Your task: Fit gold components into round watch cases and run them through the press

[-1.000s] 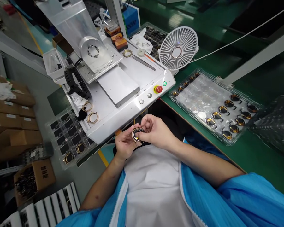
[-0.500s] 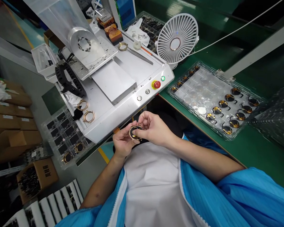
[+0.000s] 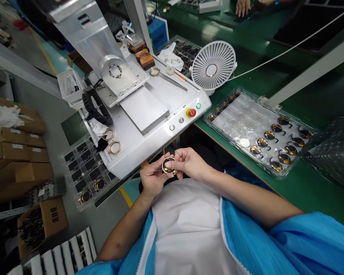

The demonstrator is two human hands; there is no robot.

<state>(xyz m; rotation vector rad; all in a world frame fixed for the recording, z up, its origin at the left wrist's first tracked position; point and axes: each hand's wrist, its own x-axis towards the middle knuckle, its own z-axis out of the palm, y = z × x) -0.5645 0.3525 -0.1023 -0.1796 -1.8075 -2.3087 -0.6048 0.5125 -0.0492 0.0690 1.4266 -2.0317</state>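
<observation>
Both my hands meet in front of my chest around a small round gold-rimmed ring part (image 3: 169,165) with a dark centre. My left hand (image 3: 152,178) cups it from below and the left. My right hand (image 3: 188,164) pinches its right edge with thumb and fingers. The part sits just below the front edge of a white machine (image 3: 149,126). Two loose gold rings (image 3: 111,141) lie on the machine's left front corner.
A clear tray (image 3: 240,114) with several gold-and-black round parts lies on the green bench to the right, beside a small white fan (image 3: 213,65). A second clear tray (image 3: 83,172) with dark pockets sits low on the left. Cardboard boxes (image 3: 20,152) stack further left. Another person's hand (image 3: 242,7) shows at the top.
My hands stay closed on the ring part, and my fingers have shifted slightly around it. The camera has tilted, so everything sits a little lower in view.
</observation>
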